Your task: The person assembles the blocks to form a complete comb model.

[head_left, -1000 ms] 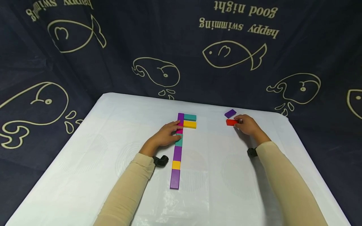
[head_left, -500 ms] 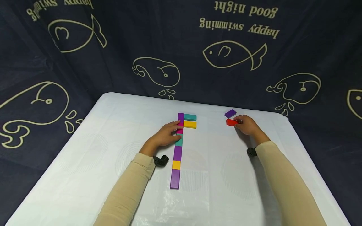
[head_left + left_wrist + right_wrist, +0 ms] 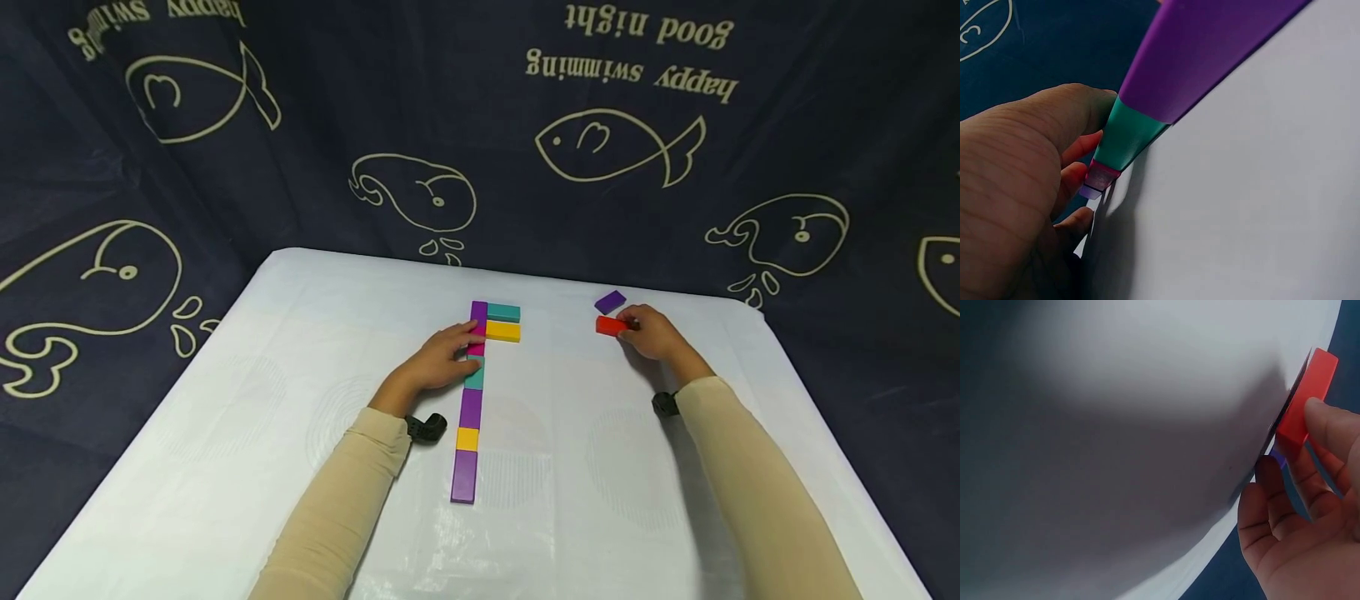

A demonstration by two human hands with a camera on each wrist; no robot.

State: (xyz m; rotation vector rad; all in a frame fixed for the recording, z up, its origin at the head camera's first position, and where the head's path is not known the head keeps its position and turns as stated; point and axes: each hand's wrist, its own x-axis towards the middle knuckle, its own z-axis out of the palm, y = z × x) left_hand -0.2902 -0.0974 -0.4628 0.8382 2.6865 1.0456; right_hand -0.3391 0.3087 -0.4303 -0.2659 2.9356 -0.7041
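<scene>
In the head view, my left hand rests on the upper part of a row of coloured blocks, fingertips near a magenta block and thumb on a teal block. The left wrist view shows the thumb beside that teal block, with a large purple block nearer the camera. On the right, my right hand pinches a red block at its right end between thumb and fingers. The right wrist view shows the red block close to the table surface.
A loose purple block lies just beyond the red one. Another teal block and a yellow block extend rightward from the row's far end. The row continues toward me on the white table; a dark printed cloth hangs behind.
My right hand and the red block have shifted very slightly left. My left hand stays at the row.
</scene>
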